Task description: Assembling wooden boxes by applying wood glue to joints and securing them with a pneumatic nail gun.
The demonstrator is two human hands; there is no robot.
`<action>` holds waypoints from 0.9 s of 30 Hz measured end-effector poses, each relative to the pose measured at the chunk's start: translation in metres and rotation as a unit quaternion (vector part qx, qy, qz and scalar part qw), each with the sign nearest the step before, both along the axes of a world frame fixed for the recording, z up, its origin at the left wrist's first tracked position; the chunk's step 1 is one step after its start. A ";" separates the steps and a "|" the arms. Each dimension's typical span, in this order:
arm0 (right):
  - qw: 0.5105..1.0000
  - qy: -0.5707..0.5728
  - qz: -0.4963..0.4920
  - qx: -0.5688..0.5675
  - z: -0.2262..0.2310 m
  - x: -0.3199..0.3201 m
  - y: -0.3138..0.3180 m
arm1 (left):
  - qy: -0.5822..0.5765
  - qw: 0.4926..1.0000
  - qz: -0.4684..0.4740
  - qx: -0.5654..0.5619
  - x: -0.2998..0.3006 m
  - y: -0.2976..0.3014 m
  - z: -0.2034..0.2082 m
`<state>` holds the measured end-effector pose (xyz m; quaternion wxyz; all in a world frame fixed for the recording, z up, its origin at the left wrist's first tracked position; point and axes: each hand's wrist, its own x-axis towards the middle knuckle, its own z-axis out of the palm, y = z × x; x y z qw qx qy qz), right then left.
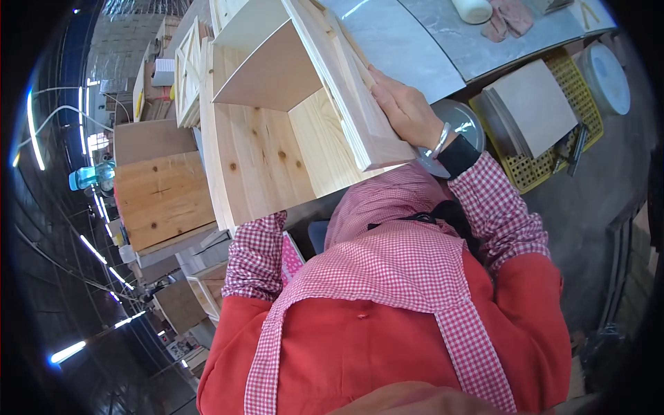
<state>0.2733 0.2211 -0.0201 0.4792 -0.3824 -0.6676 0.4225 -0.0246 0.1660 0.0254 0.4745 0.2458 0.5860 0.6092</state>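
Observation:
I hold a pale pine wooden box (277,152), open toward me, with a thin plywood divider (273,72) set inside it. My right hand (404,107) lies flat against the box's right side panel (353,90), fingers spread along the wood; a silver bangle and a black band sit at the wrist. My left hand is hidden behind the box's lower left corner; only its red-checked sleeve (254,252) shows, reaching up under the box.
A grey worktop (415,48) lies behind the box with a white roll (472,10) and pink gloves (508,17). A yellow crate (553,131) holds plywood sheets at right. Wooden boards (162,197) and slatted crates (188,76) stack at left.

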 end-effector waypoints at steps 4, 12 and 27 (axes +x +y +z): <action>1.000 -0.024 0.002 -0.004 -0.002 -0.001 0.003 | 0.001 1.000 0.004 -0.008 0.002 -0.001 -0.002; 0.990 0.056 0.121 -0.053 -0.048 0.005 0.007 | -0.040 0.998 0.029 0.045 -0.001 -0.025 -0.008; 0.985 -0.118 -0.120 -0.044 -0.022 0.094 -0.038 | -0.053 0.950 0.306 0.023 -0.031 -0.224 -0.015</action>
